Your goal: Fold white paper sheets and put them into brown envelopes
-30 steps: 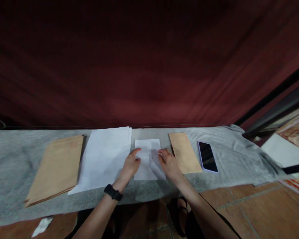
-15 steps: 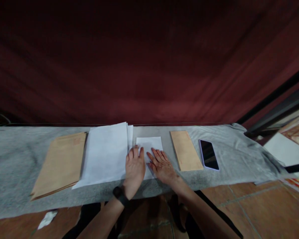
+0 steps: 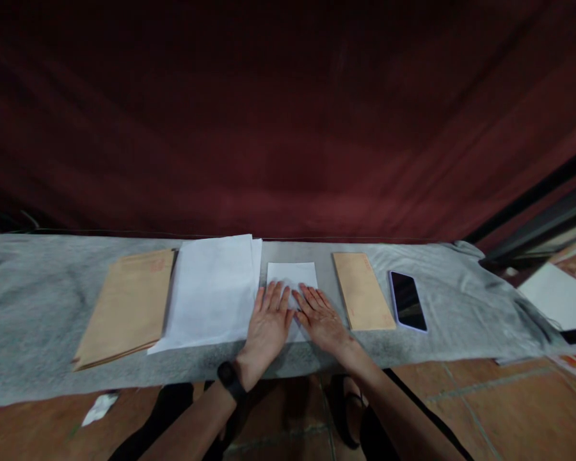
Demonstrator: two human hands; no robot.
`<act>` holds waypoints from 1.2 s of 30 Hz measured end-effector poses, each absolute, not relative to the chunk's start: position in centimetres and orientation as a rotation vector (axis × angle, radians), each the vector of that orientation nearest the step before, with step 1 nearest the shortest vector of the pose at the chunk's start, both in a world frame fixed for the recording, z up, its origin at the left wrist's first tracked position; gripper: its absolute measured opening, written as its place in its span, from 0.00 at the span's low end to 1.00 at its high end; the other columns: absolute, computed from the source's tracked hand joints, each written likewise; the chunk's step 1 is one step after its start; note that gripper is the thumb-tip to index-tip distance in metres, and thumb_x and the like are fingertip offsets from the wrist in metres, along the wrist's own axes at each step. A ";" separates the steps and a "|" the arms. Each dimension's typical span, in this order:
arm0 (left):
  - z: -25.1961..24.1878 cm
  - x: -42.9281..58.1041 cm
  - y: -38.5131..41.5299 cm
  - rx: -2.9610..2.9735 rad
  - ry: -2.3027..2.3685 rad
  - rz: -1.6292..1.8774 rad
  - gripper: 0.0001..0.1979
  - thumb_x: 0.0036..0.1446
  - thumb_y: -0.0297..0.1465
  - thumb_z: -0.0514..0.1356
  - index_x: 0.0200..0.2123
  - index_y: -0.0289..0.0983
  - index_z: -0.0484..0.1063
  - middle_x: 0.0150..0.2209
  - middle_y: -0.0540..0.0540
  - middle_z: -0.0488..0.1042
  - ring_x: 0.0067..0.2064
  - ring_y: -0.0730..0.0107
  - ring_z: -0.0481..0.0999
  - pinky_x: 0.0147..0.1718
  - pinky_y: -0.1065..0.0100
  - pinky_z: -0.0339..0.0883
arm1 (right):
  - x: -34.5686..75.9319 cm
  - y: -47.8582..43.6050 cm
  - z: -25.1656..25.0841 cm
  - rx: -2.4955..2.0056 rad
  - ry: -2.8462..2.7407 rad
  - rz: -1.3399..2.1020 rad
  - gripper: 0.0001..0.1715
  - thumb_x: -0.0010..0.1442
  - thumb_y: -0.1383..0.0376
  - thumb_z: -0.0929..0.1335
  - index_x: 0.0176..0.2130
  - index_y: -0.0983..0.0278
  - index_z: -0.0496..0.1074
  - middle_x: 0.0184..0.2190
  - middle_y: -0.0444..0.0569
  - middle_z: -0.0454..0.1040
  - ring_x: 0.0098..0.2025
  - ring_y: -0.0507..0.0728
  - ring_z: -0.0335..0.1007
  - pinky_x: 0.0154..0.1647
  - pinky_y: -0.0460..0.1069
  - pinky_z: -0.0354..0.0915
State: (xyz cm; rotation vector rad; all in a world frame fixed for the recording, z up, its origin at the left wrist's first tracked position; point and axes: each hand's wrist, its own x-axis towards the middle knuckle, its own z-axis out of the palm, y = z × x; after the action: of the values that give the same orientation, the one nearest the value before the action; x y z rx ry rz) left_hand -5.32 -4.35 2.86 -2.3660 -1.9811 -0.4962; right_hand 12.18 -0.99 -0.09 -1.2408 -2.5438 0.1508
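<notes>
Dim, slightly blurry, darkest up top.

Nothing readable; red marks [image 3: 161,264] on envelope stack [image 3: 129,304], slim envelope [image 3: 365,294] illegible.

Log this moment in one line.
left hand: palm-down on small white sheet | right hand: palm-down on same sheet | phone: beside small brown envelope

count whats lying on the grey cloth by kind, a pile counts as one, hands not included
Brown envelopes: 2
White paper: 2
Phone: 1
Total: 5
</notes>
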 end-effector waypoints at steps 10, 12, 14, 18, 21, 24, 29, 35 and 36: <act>3.6 -9.2 -4.3 -2.103 -2.270 -0.147 0.24 0.61 0.26 0.51 0.61 0.33 0.64 0.65 0.33 0.62 0.64 0.46 0.62 0.57 0.46 0.59 | 12.1 -1.0 0.1 -1.261 -2.535 0.161 0.30 0.71 0.58 0.59 0.68 0.58 0.54 0.70 0.48 0.49 0.71 0.59 0.47 0.70 0.58 0.47; 3.8 -9.1 -4.6 -2.121 -2.232 -0.137 0.23 0.61 0.26 0.51 0.59 0.34 0.66 0.62 0.34 0.66 0.60 0.48 0.65 0.53 0.48 0.62 | 12.1 -1.0 0.2 -1.267 -2.545 0.165 0.29 0.71 0.57 0.59 0.68 0.58 0.54 0.70 0.48 0.49 0.71 0.59 0.47 0.70 0.58 0.47; 4.2 -9.1 -4.9 -2.128 -2.206 -0.120 0.20 0.61 0.27 0.52 0.56 0.34 0.68 0.58 0.35 0.69 0.56 0.49 0.67 0.50 0.50 0.64 | 12.1 -0.9 0.2 -1.267 -2.554 0.166 0.29 0.71 0.56 0.59 0.68 0.59 0.55 0.70 0.49 0.49 0.71 0.59 0.47 0.70 0.58 0.47; 4.4 -9.1 -5.2 -2.151 -2.201 -0.108 0.18 0.60 0.26 0.52 0.53 0.33 0.69 0.53 0.35 0.71 0.53 0.51 0.69 0.49 0.52 0.64 | 12.0 -0.9 0.3 -1.273 -2.561 0.162 0.29 0.71 0.56 0.59 0.68 0.58 0.55 0.70 0.49 0.50 0.71 0.59 0.47 0.70 0.58 0.48; 4.1 -9.4 -4.9 -2.178 -2.179 -0.171 0.19 0.59 0.25 0.52 0.53 0.31 0.68 0.54 0.33 0.70 0.53 0.50 0.69 0.51 0.50 0.64 | 12.0 -0.9 0.3 -1.288 -2.571 0.153 0.29 0.71 0.57 0.59 0.68 0.58 0.55 0.70 0.49 0.50 0.71 0.59 0.47 0.70 0.59 0.48; 3.4 -9.1 -4.6 -2.206 -2.129 -0.353 0.20 0.60 0.25 0.52 0.55 0.30 0.67 0.57 0.31 0.68 0.57 0.49 0.68 0.55 0.49 0.63 | 11.9 -0.9 0.2 -1.295 -2.579 0.150 0.29 0.72 0.56 0.58 0.68 0.59 0.55 0.70 0.50 0.49 0.71 0.59 0.47 0.70 0.59 0.48; 1.6 -7.2 -5.2 -2.587 -1.809 -0.588 0.26 0.64 0.37 0.53 0.62 0.33 0.60 0.66 0.33 0.60 0.67 0.52 0.58 0.62 0.49 0.58 | 11.9 -1.0 0.0 -1.298 -2.567 0.149 0.30 0.72 0.55 0.58 0.69 0.57 0.53 0.71 0.48 0.48 0.71 0.59 0.45 0.70 0.59 0.47; 1.3 -6.2 -6.7 -2.751 -1.777 -0.375 0.35 0.62 0.44 0.56 0.66 0.32 0.55 0.69 0.32 0.52 0.71 0.51 0.50 0.66 0.48 0.50 | 12.5 -0.6 -0.2 -1.396 -2.525 0.104 0.30 0.72 0.57 0.58 0.69 0.60 0.53 0.71 0.51 0.49 0.71 0.60 0.46 0.70 0.59 0.47; 1.5 -6.2 -6.8 -2.772 -1.780 -0.336 0.36 0.61 0.44 0.57 0.66 0.32 0.55 0.70 0.32 0.51 0.71 0.50 0.49 0.66 0.48 0.50 | 12.7 -0.4 -0.3 -1.412 -2.518 0.095 0.30 0.72 0.58 0.58 0.69 0.61 0.53 0.70 0.52 0.49 0.71 0.60 0.47 0.70 0.59 0.48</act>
State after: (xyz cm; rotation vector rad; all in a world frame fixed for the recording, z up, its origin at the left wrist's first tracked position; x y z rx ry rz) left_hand -6.22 -6.78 1.55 -2.7725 -1.7796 -0.3362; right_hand 12.67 -0.42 -0.28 -1.4122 -2.5184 0.0953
